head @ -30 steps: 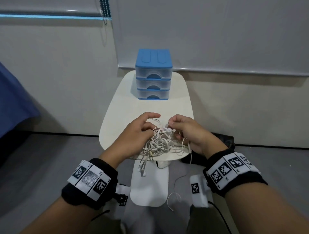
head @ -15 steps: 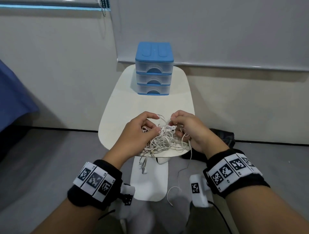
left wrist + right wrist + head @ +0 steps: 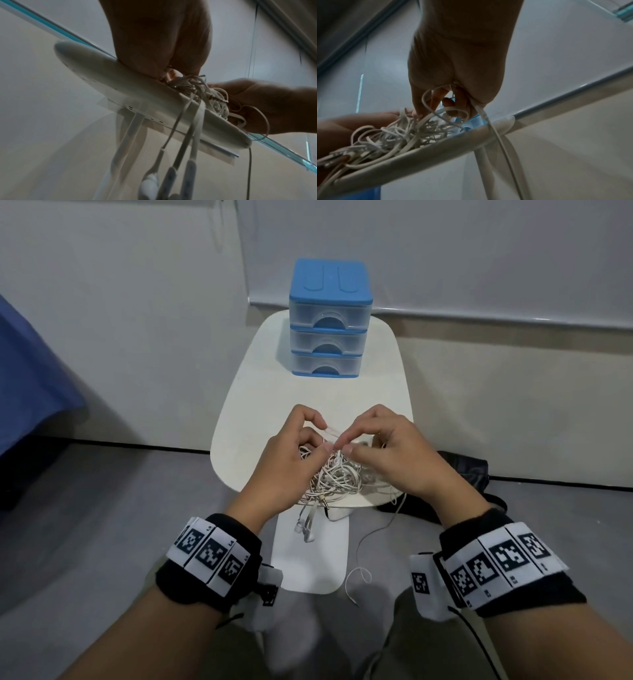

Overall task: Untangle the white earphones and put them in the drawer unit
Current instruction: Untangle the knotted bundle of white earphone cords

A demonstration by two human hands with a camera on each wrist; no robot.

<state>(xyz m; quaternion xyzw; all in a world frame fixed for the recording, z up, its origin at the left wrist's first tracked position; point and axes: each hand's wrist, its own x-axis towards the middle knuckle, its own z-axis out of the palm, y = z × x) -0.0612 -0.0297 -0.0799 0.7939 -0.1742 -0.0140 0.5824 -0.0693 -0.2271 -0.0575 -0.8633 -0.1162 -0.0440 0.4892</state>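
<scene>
A tangled heap of white earphones [image 3: 334, 477] lies at the near edge of the small white table [image 3: 274, 392]. Several earbuds [image 3: 305, 530] and a thin cord [image 3: 363, 542] hang over the edge toward the floor. My left hand [image 3: 291, 457] and right hand [image 3: 387, 453] hover over the heap, each pinching a strand, with a short stretch of cord [image 3: 330, 433] taut between them. In the wrist views the earphones [image 3: 205, 97] [image 3: 393, 135] bunch under my left hand [image 3: 163, 40] and right hand [image 3: 457, 60]. The blue drawer unit [image 3: 330, 316] stands at the table's far end, all three drawers closed.
The table stands against a pale wall, on a pole [image 3: 126, 135] with a white base plate [image 3: 308, 559] on the grey floor. A dark bag [image 3: 466, 474] lies on the floor at right. Blue fabric [image 3: 30, 378] shows at the left edge.
Both hands have lifted slightly off the heap, and a short stretch of cord is now pulled taut between their fingertips. The heap stays in place on the table.
</scene>
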